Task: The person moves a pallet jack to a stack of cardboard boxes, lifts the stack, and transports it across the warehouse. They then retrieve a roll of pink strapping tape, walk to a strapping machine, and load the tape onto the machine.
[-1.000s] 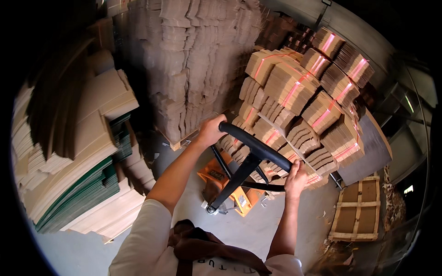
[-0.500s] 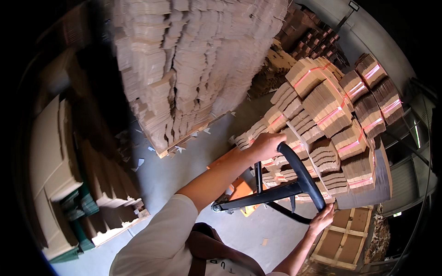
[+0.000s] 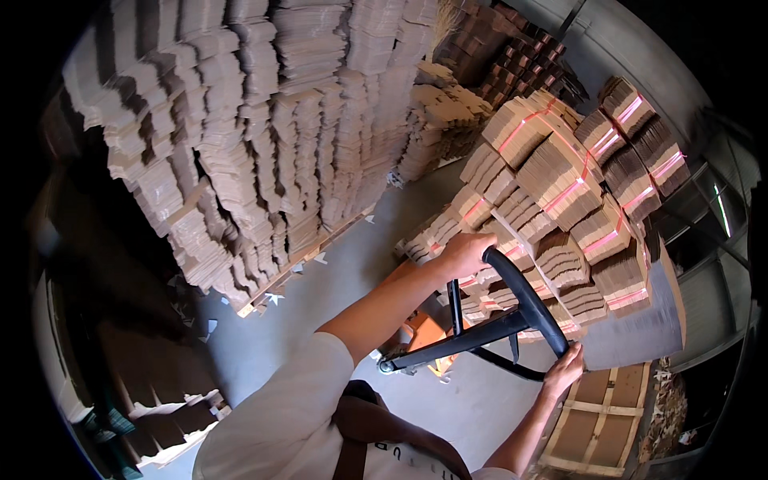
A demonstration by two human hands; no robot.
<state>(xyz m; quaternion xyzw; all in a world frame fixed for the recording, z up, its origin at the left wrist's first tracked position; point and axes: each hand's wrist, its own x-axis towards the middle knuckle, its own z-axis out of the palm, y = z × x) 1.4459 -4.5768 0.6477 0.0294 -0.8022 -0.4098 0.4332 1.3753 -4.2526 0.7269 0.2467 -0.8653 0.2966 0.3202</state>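
Both my hands are closed on the black handle (image 3: 524, 300) of an orange pallet jack (image 3: 428, 336). My left hand (image 3: 468, 254) grips the upper end of its curved loop, arm stretched across. At the lower end, my right hand (image 3: 566, 368) wraps round the same loop. A lever hangs inside the loop. Beyond the handle stands a tall load of flat cardboard bundles (image 3: 560, 176), tied with pink straps. A thin pale board (image 3: 536, 260) stands upright against the near side of this load. The jack's forks are hidden.
A high stack of cardboard sheets (image 3: 264, 144) on a wooden pallet (image 3: 300, 254) rises at the left. More cardboard (image 3: 172, 416) lies at the lower left. A wooden pallet (image 3: 598, 416) is at the lower right. Paper scraps (image 3: 210, 328) litter the grey floor.
The high stack at the left has shifted left and closer in view, and more cardboard shows behind it. The strapped load stays almost in place before me. Both hands keep their grip.
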